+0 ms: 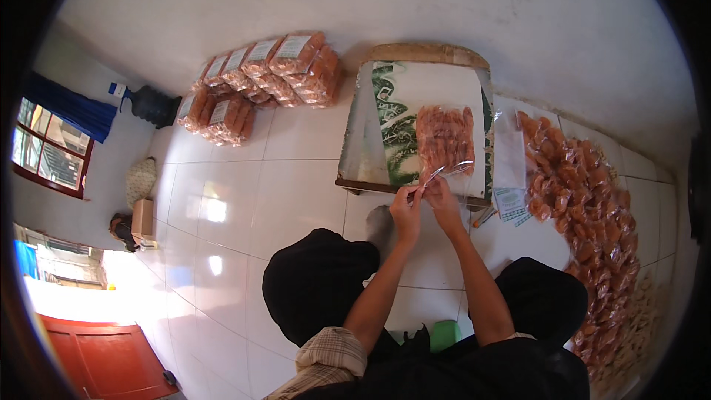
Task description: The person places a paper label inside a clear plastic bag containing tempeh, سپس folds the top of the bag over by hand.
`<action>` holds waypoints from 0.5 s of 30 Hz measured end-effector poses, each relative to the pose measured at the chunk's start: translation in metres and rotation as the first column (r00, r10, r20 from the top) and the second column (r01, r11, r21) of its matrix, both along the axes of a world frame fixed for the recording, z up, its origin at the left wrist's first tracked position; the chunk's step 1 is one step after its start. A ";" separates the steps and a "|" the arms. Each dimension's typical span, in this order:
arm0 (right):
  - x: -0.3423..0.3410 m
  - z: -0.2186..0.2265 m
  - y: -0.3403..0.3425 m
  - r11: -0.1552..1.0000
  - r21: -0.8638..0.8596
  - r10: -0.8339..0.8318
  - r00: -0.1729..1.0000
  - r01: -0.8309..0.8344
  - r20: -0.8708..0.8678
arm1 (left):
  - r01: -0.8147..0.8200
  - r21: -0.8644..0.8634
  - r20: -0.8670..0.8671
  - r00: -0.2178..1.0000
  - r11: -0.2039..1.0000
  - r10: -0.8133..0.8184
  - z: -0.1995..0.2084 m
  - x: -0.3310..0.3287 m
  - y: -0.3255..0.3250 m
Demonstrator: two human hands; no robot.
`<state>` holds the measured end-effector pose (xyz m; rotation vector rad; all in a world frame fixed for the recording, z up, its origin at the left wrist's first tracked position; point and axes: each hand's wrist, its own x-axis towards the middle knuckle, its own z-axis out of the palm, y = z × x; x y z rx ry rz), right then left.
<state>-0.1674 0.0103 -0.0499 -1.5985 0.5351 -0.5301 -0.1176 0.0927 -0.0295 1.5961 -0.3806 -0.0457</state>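
Note:
A clear plastic bag (pixel 445 139) filled with rows of reddish-brown packets lies flat on a low table (pixel 361 144) with a white and green patterned top. Its near end is gathered between my hands at the table's front edge. My left hand (pixel 405 204) pinches the bag's plastic at the left corner of that end. Close beside it, my right hand (pixel 442 198) grips the same plastic, fingers pressed together. Loose clear film sticks out to the right of my right hand.
Stacked filled bags (pixel 300 67) stand along the wall at the left. Right of the table lie clear plastic sheets (pixel 509 152), green-and-white printed labels (pixel 511 204) and a long heap of small packets (pixel 592 230). A green object (pixel 444 335) sits between my legs.

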 end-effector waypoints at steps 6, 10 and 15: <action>-0.008 0.004 -0.013 0.992 0.050 -0.111 0.993 0.112 -0.034 | 0.150 0.267 0.269 0.937 0.952 -0.223 0.005 0.002 0.000; -0.015 0.012 -0.011 0.992 -0.066 -0.101 0.993 0.105 0.062 | 0.309 0.099 0.191 0.927 0.946 -0.322 -0.002 0.006 -0.008; -0.024 0.010 -0.015 0.941 -0.304 -0.139 0.988 0.151 0.062 | 0.316 0.103 0.161 0.930 0.943 -0.329 -0.015 0.005 -0.016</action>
